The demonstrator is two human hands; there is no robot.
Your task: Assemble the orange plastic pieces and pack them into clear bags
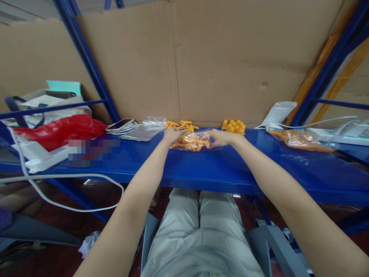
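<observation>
A clear plastic bag of orange plastic parts (193, 141) lies on the blue shelf (201, 169) in front of me. My left hand (171, 135) grips its left end with the fingers closed. My right hand (219, 138) pinches its right end. Behind the bag lie loose orange stick-shaped parts (181, 124) and a cluster of orange block-shaped parts (234, 126), both against the cardboard wall.
A second filled bag of orange parts (300, 141) lies at the right. An empty clear bag (145, 130), a phone with a white cable (121, 125) and a red bag (59, 130) sit at the left. A white pouch (278, 112) leans at the back right. Cardboard (201, 57) closes off the back.
</observation>
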